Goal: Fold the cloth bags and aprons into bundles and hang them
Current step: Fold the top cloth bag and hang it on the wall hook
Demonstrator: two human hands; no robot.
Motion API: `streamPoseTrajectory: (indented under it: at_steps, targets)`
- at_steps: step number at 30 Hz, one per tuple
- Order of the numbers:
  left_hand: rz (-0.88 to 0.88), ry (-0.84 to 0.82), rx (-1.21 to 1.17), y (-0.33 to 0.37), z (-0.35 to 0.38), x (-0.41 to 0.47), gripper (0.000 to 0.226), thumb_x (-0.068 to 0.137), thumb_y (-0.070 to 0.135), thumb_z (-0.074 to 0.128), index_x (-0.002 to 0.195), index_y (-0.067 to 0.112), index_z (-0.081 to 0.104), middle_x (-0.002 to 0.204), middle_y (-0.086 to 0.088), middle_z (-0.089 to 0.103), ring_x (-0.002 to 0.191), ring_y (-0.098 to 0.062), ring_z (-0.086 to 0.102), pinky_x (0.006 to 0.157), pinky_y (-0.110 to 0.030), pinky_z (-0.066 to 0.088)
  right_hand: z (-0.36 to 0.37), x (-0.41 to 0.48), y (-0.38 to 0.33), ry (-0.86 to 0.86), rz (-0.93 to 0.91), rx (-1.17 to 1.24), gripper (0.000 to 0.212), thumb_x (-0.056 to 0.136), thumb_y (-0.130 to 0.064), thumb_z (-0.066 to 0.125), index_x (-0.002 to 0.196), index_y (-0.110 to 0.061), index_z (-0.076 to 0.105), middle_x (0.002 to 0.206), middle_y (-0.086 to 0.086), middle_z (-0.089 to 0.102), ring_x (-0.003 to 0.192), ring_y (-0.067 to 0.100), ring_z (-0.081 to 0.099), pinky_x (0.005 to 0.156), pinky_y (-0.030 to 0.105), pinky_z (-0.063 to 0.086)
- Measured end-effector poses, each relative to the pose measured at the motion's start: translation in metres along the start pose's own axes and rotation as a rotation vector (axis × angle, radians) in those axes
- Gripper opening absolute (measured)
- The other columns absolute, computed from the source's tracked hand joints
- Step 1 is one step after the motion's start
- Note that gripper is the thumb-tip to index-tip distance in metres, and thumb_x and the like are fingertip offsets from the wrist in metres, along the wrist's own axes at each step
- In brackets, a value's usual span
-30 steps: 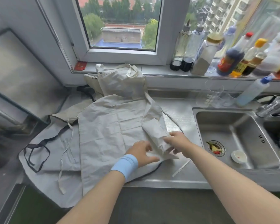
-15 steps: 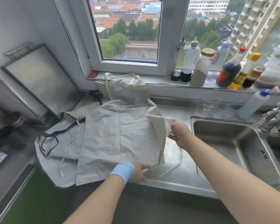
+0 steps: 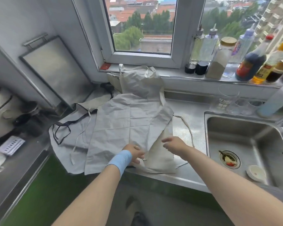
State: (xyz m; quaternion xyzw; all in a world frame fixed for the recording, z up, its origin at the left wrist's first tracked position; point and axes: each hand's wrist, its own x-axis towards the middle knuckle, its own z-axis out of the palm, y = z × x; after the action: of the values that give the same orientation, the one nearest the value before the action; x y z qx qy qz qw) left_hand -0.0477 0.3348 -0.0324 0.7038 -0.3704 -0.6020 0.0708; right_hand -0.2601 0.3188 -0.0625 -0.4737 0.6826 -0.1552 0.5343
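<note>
My left hand (image 3: 135, 154) presses the apron (image 3: 121, 126) at the counter (image 3: 186, 174) edge, grip released; right hand (image 3: 174, 145) hovers released, sink (image 3: 245, 136) beside.

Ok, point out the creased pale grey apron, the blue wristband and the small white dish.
creased pale grey apron (image 3: 121, 121), head view, panel centre.
blue wristband (image 3: 120, 158), head view, band's middle.
small white dish (image 3: 256, 172), head view, its inside.

An apron (image 3: 126, 128) lies on the counter (image 3: 186, 173), left of the sink (image 3: 245, 137); cloth bags (image 3: 140, 84) sit behind it; bottles (image 3: 250, 66) line the far windowsill (image 3: 175, 75).
</note>
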Motion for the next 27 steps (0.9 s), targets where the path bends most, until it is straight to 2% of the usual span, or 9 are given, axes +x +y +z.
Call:
streamPoseTrajectory:
  at_steps: [2, 5, 8, 12, 15, 18, 19, 23, 27]
  targets:
    - [0.058, 0.0, 0.163, -0.005, 0.007, 0.016, 0.039, 0.085, 0.036, 0.069, 0.116, 0.013, 0.065, 0.112, -0.006, 0.069, 0.091, -0.024, 0.064, 0.089, -0.034, 0.054, 0.0, -0.001, 0.022, -0.054, 0.022, -0.053, 0.044, 0.087, -0.001, 0.05, 0.126, -0.015, 0.064, 0.112, 0.002, 0.066, 0.094, 0.016, 0.06, 0.078, 0.024, 0.048]
    - [0.146, 0.004, 0.39, -0.009, 0.018, 0.019, 0.045, 0.073, 0.059, 0.07, 0.107, 0.029, 0.069, 0.099, 0.005, 0.07, 0.08, -0.013, 0.066, 0.08, -0.027, 0.051, 0.01, -0.008, 0.042, -0.107, -0.045, -0.23, 0.049, 0.084, -0.002, 0.047, 0.125, -0.021, 0.066, 0.123, -0.003, 0.066, 0.116, 0.013, 0.06, 0.097, 0.026, 0.048]
    - [0.185, 0.104, 0.483, -0.013, 0.021, 0.027, 0.021, 0.083, 0.039, 0.063, 0.08, 0.019, 0.067, 0.078, -0.006, 0.067, 0.079, -0.025, 0.07, 0.067, -0.026, 0.049, 0.022, -0.009, 0.056, -0.067, -0.148, -0.422, 0.047, 0.085, -0.012, 0.049, 0.125, -0.03, 0.065, 0.123, -0.013, 0.063, 0.118, 0.011, 0.057, 0.097, 0.022, 0.044]
    - [0.041, 0.153, 0.544, -0.023, 0.011, 0.019, 0.049, 0.092, 0.028, 0.057, 0.135, 0.004, 0.048, 0.098, -0.015, 0.062, 0.096, -0.031, 0.065, 0.08, -0.031, 0.055, 0.034, -0.01, 0.062, -0.04, -0.306, -0.795, 0.052, 0.09, -0.024, 0.047, 0.14, -0.037, 0.046, 0.129, 0.0, 0.05, 0.119, 0.026, 0.046, 0.096, 0.039, 0.041]
    - [-0.06, 0.099, 0.376, -0.04, 0.008, 0.009, 0.031, 0.102, 0.021, 0.042, 0.111, -0.004, 0.056, 0.081, -0.013, 0.067, 0.07, -0.028, 0.071, 0.053, -0.033, 0.056, 0.042, -0.012, 0.062, -0.028, -0.33, -0.907, 0.049, 0.093, -0.027, 0.043, 0.14, -0.04, 0.041, 0.127, 0.003, 0.045, 0.118, 0.026, 0.042, 0.094, 0.039, 0.037]
    - [-0.257, -0.117, 0.538, -0.04, 0.005, 0.001, 0.036, 0.103, 0.03, 0.032, 0.117, 0.004, 0.051, 0.107, -0.007, 0.072, 0.088, -0.024, 0.071, 0.073, -0.03, 0.054, 0.048, -0.011, 0.06, -0.046, -0.312, -0.931, 0.039, 0.095, -0.032, 0.042, 0.132, -0.042, 0.051, 0.13, 0.003, 0.046, 0.119, 0.025, 0.042, 0.096, 0.039, 0.038]
    - [-0.29, -0.167, 0.654, -0.032, 0.003, -0.001, 0.039, 0.103, 0.036, 0.032, 0.116, 0.004, 0.052, 0.108, -0.001, 0.073, 0.078, -0.02, 0.07, 0.069, -0.027, 0.051, 0.045, -0.009, 0.056, -0.055, -0.301, -0.915, 0.039, 0.095, -0.031, 0.043, 0.131, -0.041, 0.054, 0.132, 0.003, 0.047, 0.121, 0.025, 0.044, 0.097, 0.039, 0.039]
    - [-0.017, 0.104, 0.821, 0.02, -0.004, 0.004, 0.04, 0.093, 0.043, 0.047, 0.091, 0.008, 0.065, 0.072, -0.001, 0.075, 0.059, -0.021, 0.064, 0.067, -0.026, 0.052, 0.015, 0.003, 0.039, 0.064, -0.217, -0.703, 0.041, 0.092, -0.021, 0.045, 0.13, -0.032, 0.058, 0.136, -0.002, 0.054, 0.121, 0.022, 0.054, 0.097, 0.035, 0.043]
    - [0.422, 0.245, 0.82, 0.074, 0.01, 0.03, 0.021, 0.089, 0.032, 0.05, 0.096, 0.023, 0.067, 0.098, 0.003, 0.073, 0.093, -0.022, 0.066, 0.084, -0.031, 0.052, -0.03, 0.03, 0.029, 0.258, -0.109, -0.579, 0.038, 0.092, -0.022, 0.046, 0.127, -0.029, 0.056, 0.13, -0.002, 0.058, 0.117, 0.022, 0.056, 0.093, 0.036, 0.047]
